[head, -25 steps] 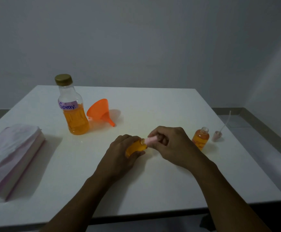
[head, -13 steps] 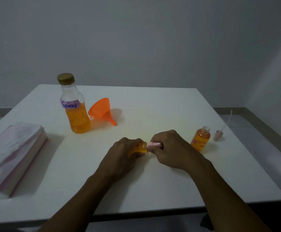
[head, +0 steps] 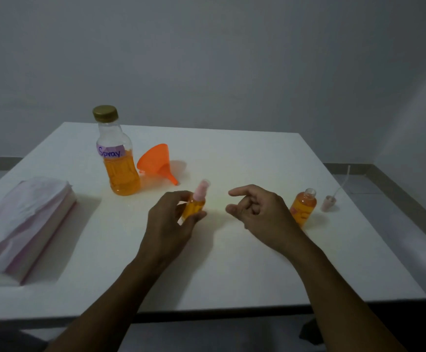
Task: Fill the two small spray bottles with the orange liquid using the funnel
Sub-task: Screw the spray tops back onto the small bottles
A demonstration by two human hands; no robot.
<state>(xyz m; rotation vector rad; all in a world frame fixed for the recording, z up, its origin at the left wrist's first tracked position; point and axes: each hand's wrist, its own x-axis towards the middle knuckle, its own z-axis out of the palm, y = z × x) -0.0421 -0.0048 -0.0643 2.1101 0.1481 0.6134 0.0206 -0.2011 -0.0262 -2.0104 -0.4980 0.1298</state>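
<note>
**One small bottle capped, the other waiting for its pump**

The left hand (head: 171, 219) holds the capped spray bottle (head: 195, 204) just above the middle of the table (head: 232, 262). Thumb and fingers are curled round its orange body, and it tilts a little with the pink top leaning away. The right hand (head: 257, 212) hovers beside it with nothing in it, the forefinger stretched out and the other fingers loosely bent.

I'd judge this bottle finished. The sensible move is to stand it upright on the table, well away from the near edge, and check that the top sits square. A pump that isn't fully seated will weep.

The open spray bottle (head: 304, 205) stands toward the right edge, just behind the right hand. It is full nearly to the neck and has no top. Its pump head (head: 330, 201) lies just beside it, nearer that edge, with a thin dip tube sticking up. That tube looks flimsy, so I'd feed it straight into the neck without bending it and steady the bottle while twisting.

The small bottles look like clear, smooth plastic, light enough to tip easily. Toward the far left corner stands the big bottle (head: 120, 161), ribbed and about half full, with a gold cap and a purple label reading "Spray". The funnel (head: 157, 162) is glossy orange plastic and lies on its side next to it. A stack of thin sheets (head: 21, 219), pale pink, sits along the left edge.
</note>
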